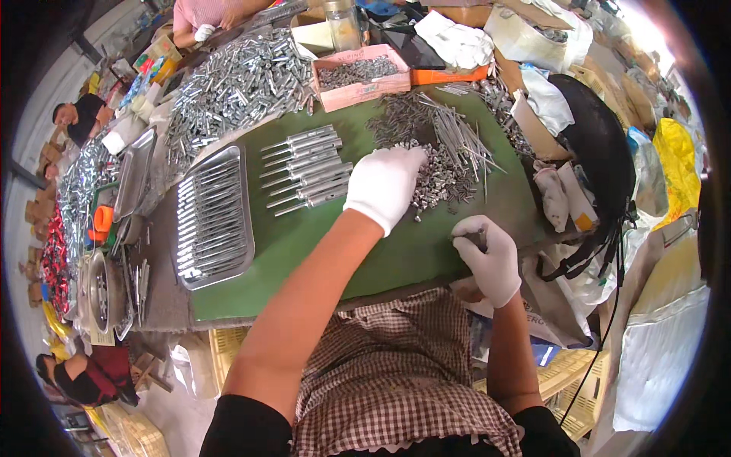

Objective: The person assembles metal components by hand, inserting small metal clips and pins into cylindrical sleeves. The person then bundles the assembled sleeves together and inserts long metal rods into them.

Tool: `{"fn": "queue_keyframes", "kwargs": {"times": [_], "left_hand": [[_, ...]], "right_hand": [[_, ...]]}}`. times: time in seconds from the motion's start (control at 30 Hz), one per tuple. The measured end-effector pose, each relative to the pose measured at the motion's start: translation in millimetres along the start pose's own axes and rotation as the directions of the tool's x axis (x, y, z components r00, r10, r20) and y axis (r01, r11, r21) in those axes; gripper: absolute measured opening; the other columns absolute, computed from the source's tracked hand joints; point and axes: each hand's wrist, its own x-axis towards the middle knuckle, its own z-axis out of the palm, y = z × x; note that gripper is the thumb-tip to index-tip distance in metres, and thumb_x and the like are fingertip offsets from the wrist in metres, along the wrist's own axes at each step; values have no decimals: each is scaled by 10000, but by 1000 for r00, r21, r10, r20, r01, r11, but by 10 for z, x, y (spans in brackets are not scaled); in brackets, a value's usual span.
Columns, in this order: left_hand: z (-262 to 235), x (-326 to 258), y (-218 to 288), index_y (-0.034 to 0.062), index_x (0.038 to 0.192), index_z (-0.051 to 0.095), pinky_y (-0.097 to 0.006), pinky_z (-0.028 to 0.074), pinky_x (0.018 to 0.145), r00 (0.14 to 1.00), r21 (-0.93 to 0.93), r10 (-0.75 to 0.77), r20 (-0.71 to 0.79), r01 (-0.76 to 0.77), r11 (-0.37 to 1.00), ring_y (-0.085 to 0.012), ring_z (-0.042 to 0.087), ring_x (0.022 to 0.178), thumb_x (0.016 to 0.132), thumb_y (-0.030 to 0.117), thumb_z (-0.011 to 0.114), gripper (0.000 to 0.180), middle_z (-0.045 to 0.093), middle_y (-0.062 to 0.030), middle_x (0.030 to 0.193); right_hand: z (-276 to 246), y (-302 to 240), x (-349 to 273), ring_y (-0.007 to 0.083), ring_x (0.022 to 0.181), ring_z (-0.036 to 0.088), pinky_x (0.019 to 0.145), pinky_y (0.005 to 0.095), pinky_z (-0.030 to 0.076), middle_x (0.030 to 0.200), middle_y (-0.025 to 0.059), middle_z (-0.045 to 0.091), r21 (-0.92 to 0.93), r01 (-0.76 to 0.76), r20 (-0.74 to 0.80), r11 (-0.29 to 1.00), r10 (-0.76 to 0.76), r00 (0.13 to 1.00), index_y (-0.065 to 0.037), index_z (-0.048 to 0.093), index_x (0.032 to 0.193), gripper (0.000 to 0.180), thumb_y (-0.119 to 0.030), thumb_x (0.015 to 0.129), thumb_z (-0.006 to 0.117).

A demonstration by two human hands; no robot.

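My left hand, in a white glove, reaches over the pile of small silver metal pieces on the green mat. Its fingers are bent together at the pile's left edge; what they hold, if anything, is hidden. To the right and nearer me, my right hand, also gloved, is curled with small grey metal pieces between thumb and fingers. Left of my left hand lies a row of several metal cylinders with thin rods. Behind the pile are dark short pins and long thin rods.
A metal tray of assembled rods stands at left on the green mat. Further back are a heap of metal cylinders, a pink box of small parts and a glass jar. A black bag hangs at right. Other people sit nearby.
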Motion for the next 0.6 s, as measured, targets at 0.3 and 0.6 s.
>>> {"fn": "queue_keyframes", "kwargs": {"times": [0.3,0.6], "left_hand": [[-453,-742,525,99,883,650,-385,489,692,993,-245,121,12,-114,963,-269,604,760,742,128,741,170,624,-57,857],[-259,-891,672,70,836,620,-424,491,659,982,-344,-187,-27,166,924,-307,603,730,767,52,684,95,609,-103,786]], "right_hand": [[142,-162,-51,38,661,483,626,205,431,790,-12,606,80,0,58,997,-5,998,-42,628,975,159,-36,823,671],[245,-234,-154,122,613,555,605,255,469,767,71,639,-211,122,22,970,-120,993,-56,651,943,149,-33,800,683]]}}
